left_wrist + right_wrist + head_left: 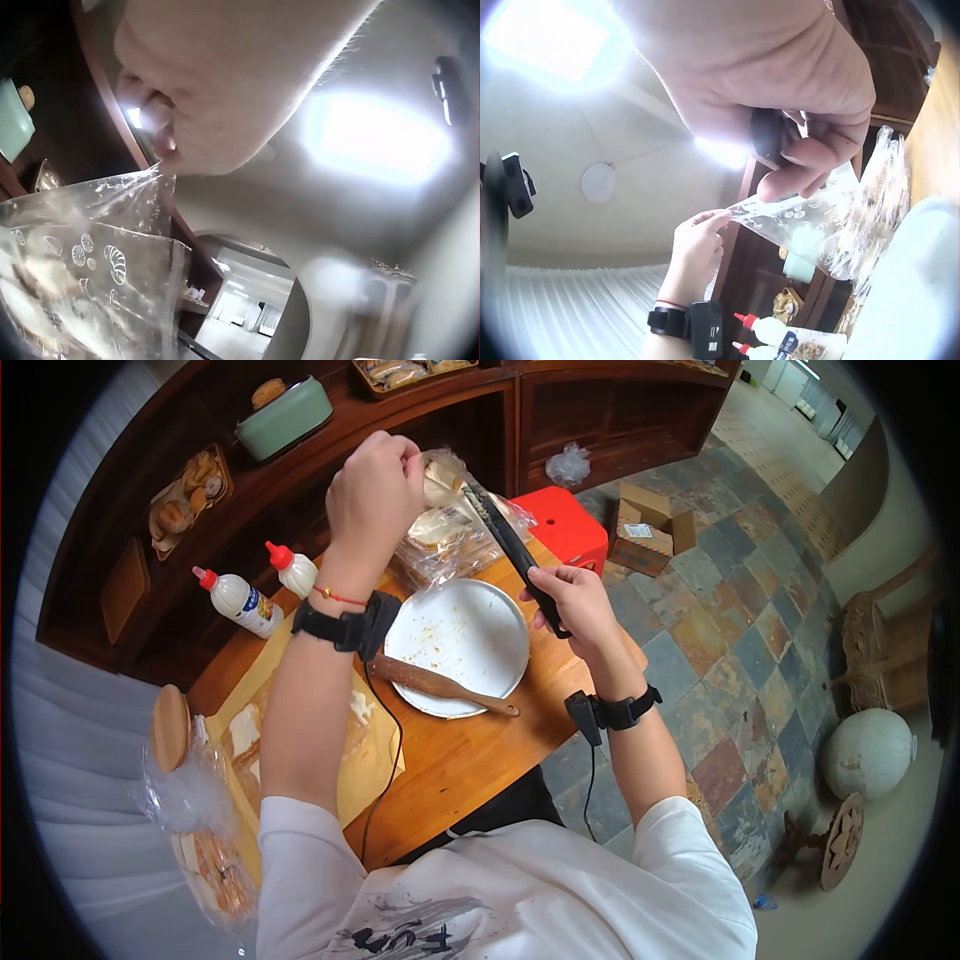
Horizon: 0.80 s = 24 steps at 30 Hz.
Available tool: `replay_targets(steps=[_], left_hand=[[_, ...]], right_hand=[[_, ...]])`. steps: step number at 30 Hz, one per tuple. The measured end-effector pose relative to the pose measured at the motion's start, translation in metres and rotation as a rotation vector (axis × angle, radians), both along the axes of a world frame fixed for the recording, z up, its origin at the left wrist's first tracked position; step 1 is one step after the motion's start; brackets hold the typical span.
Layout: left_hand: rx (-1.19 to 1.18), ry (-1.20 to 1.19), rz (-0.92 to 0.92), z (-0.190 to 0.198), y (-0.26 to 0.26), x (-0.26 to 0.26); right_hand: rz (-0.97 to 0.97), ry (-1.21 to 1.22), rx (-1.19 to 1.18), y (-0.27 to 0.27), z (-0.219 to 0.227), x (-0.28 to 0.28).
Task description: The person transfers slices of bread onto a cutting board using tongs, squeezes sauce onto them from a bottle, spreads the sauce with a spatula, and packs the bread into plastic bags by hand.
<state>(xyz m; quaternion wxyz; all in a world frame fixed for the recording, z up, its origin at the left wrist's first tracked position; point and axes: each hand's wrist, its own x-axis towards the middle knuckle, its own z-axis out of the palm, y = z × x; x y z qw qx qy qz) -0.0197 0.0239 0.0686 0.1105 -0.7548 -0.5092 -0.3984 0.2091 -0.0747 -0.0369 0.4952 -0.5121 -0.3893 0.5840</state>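
My left hand (375, 490) is raised over the back of the table and pinches the top edge of a clear plastic bag (90, 262) printed with white pastry drawings. Pale bread slices show through the film. With my right hand (582, 603) I grip black tongs (512, 550) by the handle end; their tips reach up to the bag, overlapping its mouth in the head view. More wrapped bread (435, 540) lies below, behind a round white plate (462, 630) scattered with crumbs. Across the plate's near rim rests a wooden spatula (430, 680).
Two white squeeze bottles (240, 605) with red caps stand left of the plate. Brown paper (385, 760) with bread pieces lies at the near left. Behind are shelves with a green toaster (285, 420); a red stool (562, 525) stands beyond the table.
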Motion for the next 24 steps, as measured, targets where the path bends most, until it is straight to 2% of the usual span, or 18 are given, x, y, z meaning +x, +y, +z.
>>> replay_targets(steps=[2,5,7,14,17,19,24], left_hand=[[0.021,0.004,0.003,0.004,0.0,-0.001],[-0.068,0.073,0.016,0.004,-0.01,0.001],[-0.139,0.16,0.061,-0.002,-0.02,0.001],[-0.143,0.186,0.024,-0.001,-0.038,0.002],[-0.106,0.169,0.052,0.009,-0.036,0.004],[-0.094,0.178,0.054,0.011,-0.03,0.003],[-0.124,0.154,0.037,-0.007,-0.023,0.008]], right_hand=[[-0.012,0.007,0.0,-0.001,0.004,0.0],[0.021,0.069,-0.032,-0.006,0.007,0.002],[0.088,-0.029,-0.078,-0.007,0.005,0.004],[0.073,-0.135,-0.076,0.01,-0.002,0.006],[0.055,-0.241,-0.06,0.026,0.002,0.001],[0.041,-0.408,-0.047,0.036,0.005,-0.003],[0.043,-0.35,-0.027,0.062,-0.002,-0.008]])
